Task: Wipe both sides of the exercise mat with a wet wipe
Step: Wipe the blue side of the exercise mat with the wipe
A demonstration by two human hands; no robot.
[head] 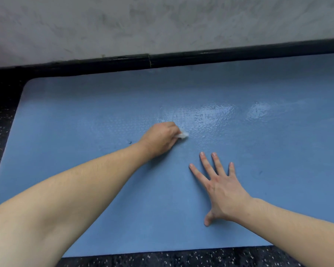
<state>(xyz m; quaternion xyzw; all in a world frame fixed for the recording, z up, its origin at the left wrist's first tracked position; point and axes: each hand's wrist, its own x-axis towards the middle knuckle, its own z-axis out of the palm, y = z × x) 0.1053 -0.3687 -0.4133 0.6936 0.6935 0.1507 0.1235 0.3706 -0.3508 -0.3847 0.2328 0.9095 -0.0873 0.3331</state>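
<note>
Centrally, one blue exercise mat (123, 218), textured, rounded at its far-left corner, lies flat on a dark speckled floor (181, 260); its right end is cut off by the frame. One white wet wipe (183, 135), mostly hidden and blurred, is pinched in the curled fingers of the left hand (160, 138) against the mat, beside a glossy wet patch (204, 114). Right hand (219, 187) presses flat, fingers spread. Beyond: one black skirting strip (181, 59), mottled grey wall (162, 22).

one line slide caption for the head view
Left hand rubs a wet wipe across a blue mat while the right hand presses it flat.
</note>
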